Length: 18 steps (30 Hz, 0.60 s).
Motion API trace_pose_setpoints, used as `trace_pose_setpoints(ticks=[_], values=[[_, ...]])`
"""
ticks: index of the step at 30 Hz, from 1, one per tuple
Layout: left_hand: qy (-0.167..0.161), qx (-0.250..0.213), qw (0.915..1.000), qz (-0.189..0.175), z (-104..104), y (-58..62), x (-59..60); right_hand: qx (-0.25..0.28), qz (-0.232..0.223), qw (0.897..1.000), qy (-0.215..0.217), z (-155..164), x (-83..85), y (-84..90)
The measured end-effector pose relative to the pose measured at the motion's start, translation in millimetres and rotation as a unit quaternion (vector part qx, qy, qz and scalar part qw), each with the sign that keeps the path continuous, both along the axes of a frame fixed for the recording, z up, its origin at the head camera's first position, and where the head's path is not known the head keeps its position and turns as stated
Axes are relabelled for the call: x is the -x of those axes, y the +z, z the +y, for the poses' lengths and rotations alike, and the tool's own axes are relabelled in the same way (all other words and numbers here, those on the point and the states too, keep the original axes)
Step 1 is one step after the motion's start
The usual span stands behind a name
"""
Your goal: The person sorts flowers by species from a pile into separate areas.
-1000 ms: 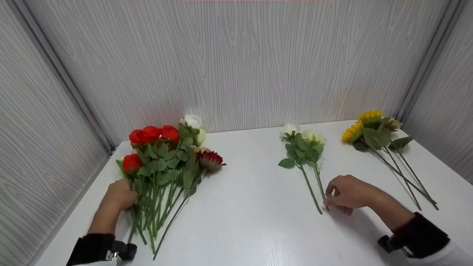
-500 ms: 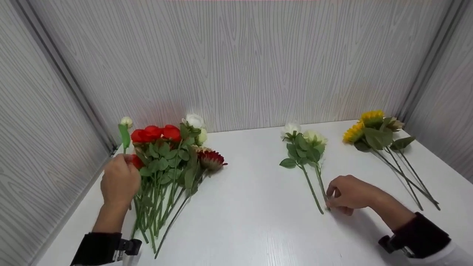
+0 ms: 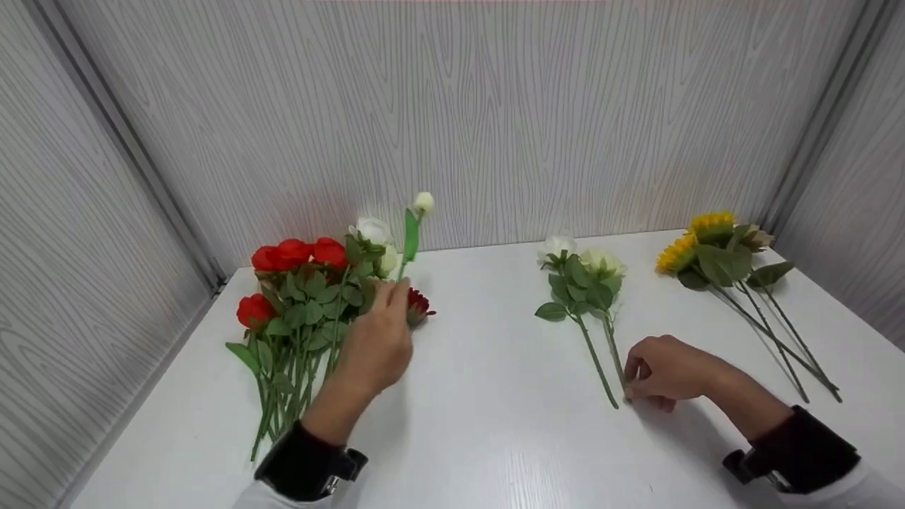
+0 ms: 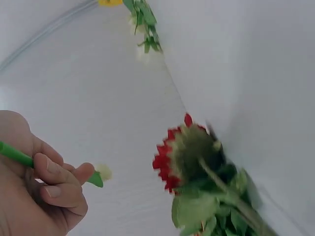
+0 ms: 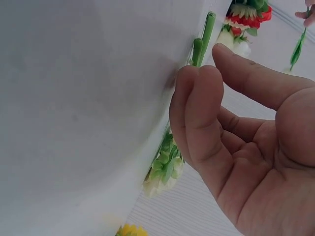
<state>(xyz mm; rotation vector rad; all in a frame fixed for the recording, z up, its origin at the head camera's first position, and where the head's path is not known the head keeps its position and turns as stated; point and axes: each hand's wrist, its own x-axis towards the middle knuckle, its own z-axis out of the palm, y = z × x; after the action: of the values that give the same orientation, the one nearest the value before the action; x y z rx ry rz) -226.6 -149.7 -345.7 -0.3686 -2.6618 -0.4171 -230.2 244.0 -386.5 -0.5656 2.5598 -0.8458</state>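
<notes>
My left hand (image 3: 391, 302) is raised above the pile of red roses (image 3: 297, 283) and grips the thin green stem of a small white bud (image 3: 423, 203), which stands upright. In the left wrist view the left hand (image 4: 54, 182) has its fingers curled round that stem, with the bud (image 4: 104, 172) just beyond them. A dark red flower (image 4: 184, 155) lies below. My right hand (image 3: 633, 382) rests on the table with its fingertips touching the cut ends of two white flowers (image 3: 580, 279). In the right wrist view the right hand (image 5: 211, 83) has its thumb apart from the fingers.
Sunflowers (image 3: 707, 244) lie at the back right of the white table (image 3: 481, 424). A white rose (image 3: 371, 230) sits at the top of the red pile. Grey wood-grain walls (image 3: 452, 120) close in the back and both sides.
My left hand has lifted the white bud out of the left side of the pile and carried it to the right, over the roses. The right hand has stayed on the stem ends.
</notes>
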Motion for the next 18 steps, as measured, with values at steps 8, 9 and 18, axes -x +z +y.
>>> trace_pose_setpoints(ticks=[8, 9, 18], values=[[-0.011, 0.101, 0.9854, -0.137, 57, -19.8, 17.8, -0.028, -0.020, 0.999, -0.011, -2, -1.8, 0.9], [-0.010, 0.110, 0.9811, -0.158, 60, -22.0, 20.3, -0.029, -0.019, 0.999, -0.012, -3, -2.0, 1.1], [-0.037, 0.163, 0.9334, -0.317, 73, -34.8, 25.7, -0.020, -0.015, 1.000, -0.012, -2, -3.0, 3.1]])
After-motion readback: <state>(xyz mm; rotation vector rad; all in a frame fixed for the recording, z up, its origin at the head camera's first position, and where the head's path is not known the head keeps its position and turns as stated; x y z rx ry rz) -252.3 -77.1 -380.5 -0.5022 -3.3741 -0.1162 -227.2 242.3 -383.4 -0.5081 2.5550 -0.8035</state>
